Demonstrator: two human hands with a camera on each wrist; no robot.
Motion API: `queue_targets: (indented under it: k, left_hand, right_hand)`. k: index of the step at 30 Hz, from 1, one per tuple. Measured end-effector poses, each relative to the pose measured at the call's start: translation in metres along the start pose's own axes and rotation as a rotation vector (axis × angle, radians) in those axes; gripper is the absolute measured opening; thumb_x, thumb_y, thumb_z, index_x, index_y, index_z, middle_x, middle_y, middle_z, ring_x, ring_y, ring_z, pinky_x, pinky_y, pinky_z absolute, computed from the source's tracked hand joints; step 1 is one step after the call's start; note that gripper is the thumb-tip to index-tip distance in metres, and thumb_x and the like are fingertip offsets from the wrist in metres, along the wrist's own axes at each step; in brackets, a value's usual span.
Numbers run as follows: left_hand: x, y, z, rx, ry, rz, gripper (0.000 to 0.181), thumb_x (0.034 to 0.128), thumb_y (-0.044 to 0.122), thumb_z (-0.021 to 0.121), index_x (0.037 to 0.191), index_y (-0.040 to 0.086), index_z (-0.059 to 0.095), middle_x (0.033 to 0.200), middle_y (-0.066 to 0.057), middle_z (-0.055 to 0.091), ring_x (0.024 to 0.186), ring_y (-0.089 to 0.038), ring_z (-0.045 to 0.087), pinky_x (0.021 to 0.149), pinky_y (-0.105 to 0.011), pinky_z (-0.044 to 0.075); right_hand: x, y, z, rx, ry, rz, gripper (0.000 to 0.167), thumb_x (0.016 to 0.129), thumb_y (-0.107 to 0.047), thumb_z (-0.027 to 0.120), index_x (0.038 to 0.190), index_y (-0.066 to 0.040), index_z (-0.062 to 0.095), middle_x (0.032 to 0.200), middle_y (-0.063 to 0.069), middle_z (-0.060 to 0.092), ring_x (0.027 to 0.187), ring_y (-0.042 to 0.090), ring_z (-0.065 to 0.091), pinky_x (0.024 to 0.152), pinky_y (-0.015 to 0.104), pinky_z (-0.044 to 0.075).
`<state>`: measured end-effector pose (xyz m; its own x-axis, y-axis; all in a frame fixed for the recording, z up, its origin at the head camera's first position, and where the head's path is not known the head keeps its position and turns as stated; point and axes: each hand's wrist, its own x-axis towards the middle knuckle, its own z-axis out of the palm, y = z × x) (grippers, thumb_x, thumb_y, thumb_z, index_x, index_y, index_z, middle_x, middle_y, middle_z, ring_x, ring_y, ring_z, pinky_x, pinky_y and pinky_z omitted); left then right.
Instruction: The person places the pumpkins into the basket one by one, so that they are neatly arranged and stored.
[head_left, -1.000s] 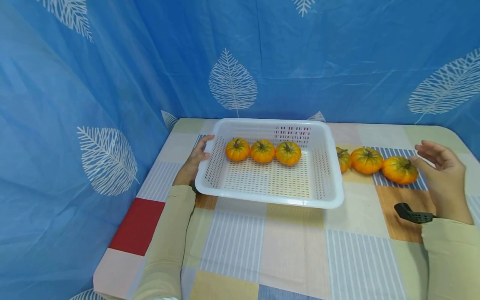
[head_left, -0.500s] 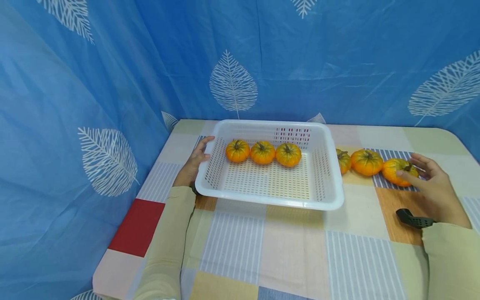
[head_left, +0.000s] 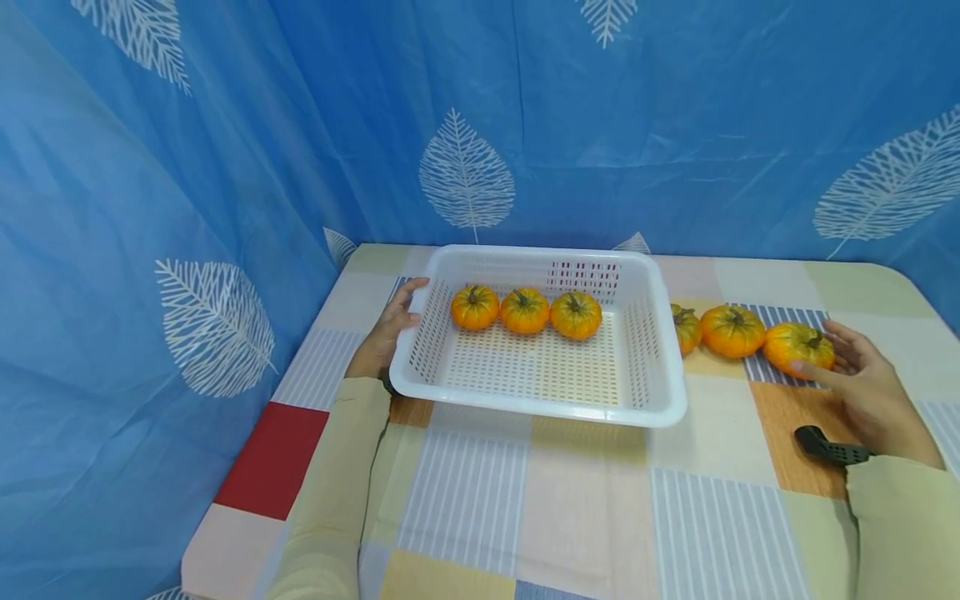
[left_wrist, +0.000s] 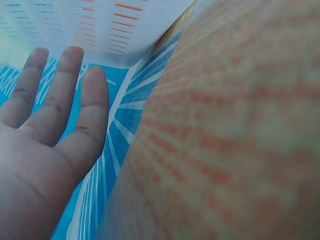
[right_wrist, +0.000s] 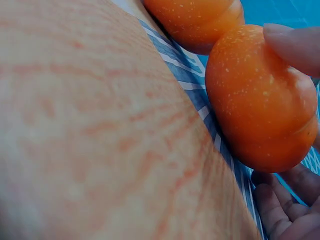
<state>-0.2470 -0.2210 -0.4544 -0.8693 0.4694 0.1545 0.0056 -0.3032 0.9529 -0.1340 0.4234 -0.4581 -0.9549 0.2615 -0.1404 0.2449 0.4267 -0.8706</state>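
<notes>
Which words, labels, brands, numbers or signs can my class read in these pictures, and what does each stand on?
None: no readable text shows.
The white basket and pumpkins show no lettering.
The blue curtain bears white leaf prints; the tablecloth has patches and stripes, not writing.

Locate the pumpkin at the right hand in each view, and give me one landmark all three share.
Head: pumpkin at far right, ending the table row, inside the right hand.
Left wrist: not in it.
Right wrist: pumpkin right of centre, below the next pumpkin.
Shared landmark: blue curtain, at top right in right wrist, behind the fingers in left wrist.
</notes>
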Motion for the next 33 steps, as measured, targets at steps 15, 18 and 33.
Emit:
queue_targets:
  k: [15, 18, 33]
  left_hand:
    - [-0.0029, -0.0026, -0.0016, 0.004, -0.006, -0.011, 0.052, 0.0953, 0.02, 0.058, 0.142, 0.041, 0.047, 0.161, -0.014, 0.031, 0.123, -0.03, 0.054, 0.09, -0.039, 0.061]
    - [-0.0011, -0.0017, -0.0012, 0.011, -0.007, -0.005, 0.053, 0.0947, 0.022, 0.059, 0.142, 0.04, 0.046, 0.161, -0.014, 0.031, 0.123, -0.03, 0.053, 0.09, -0.039, 0.061]
    - [-0.0017, 0.001, 0.0026, 0.047, 0.027, -0.018, 0.056, 0.0926, 0.019, 0.055, 0.144, 0.04, 0.044, 0.171, -0.023, 0.02, 0.128, -0.033, 0.049, 0.093, -0.038, 0.059]
  right_hand:
    - [-0.001, 0.0086, 0.0015, 0.045, -0.037, -0.032, 0.088, 0.11, -0.029, 0.063, 0.174, -0.026, 0.003, 0.182, 0.006, -0.007, 0.166, 0.021, 0.005, 0.126, 0.019, 0.013]
    - [0.0, 0.0081, 0.0004, 0.07, -0.034, -0.042, 0.087, 0.11, -0.029, 0.062, 0.174, -0.024, 0.003, 0.181, -0.002, -0.007, 0.165, 0.016, 0.003, 0.126, 0.019, 0.011]
    - [0.0006, 0.003, 0.0032, 0.272, 0.069, 0.005, 0.087, 0.106, -0.023, 0.069, 0.174, -0.031, 0.015, 0.181, -0.013, 0.007, 0.153, 0.0, 0.019, 0.125, 0.019, 0.008]
